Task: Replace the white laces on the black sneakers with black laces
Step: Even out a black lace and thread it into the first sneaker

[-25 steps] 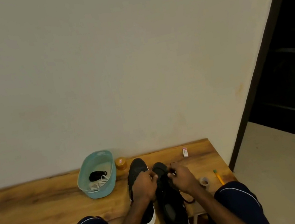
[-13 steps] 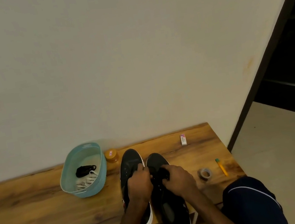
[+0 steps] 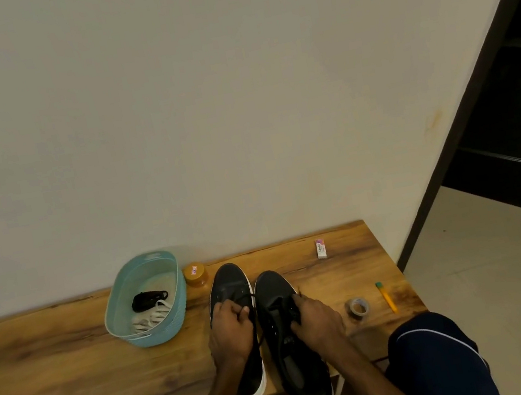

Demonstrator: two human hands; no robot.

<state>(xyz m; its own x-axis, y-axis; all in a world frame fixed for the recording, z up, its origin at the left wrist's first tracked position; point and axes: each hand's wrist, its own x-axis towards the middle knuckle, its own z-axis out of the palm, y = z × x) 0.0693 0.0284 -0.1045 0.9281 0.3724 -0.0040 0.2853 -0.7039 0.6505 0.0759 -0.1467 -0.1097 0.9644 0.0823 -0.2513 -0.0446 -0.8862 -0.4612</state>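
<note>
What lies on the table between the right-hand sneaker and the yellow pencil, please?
A small roll of grey tape lies there on the table, touching neither the sneaker nor the pencil; the head view shows it.

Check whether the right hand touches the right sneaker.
Touching. Head view: the right hand curls its fingers onto the right sneaker at its lacing area, no gap visible.

Matt cloth sneakers (image 3: 229,283); glossy wooden table (image 3: 55,365)
</note>
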